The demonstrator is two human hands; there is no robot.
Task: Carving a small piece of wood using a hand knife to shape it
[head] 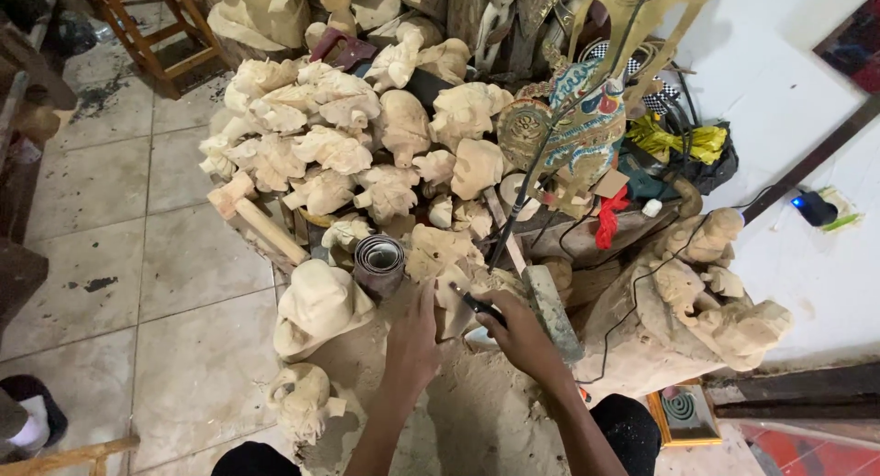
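Note:
My left hand (pixel 414 334) presses down on a pale carved wooden piece (pixel 447 297) resting on a sawdust-covered surface. My right hand (pixel 518 329) grips a small dark-handled carving tool (pixel 478 304), its tip against the same piece. A roll of sandpaper (pixel 379 262) stands just left of my left hand. A flat grey blade-like tool (pixel 553 309) lies to the right of my right hand.
A large heap of unfinished pale wood carvings (pixel 339 146) fills the space ahead. A wooden mallet (pixel 252 215) lies at its left. A painted flat puppet figure (pixel 573 132) leans at the back right. Tiled floor (pixel 137 256) lies left; a wooden stool (pixel 151 27) stands far left.

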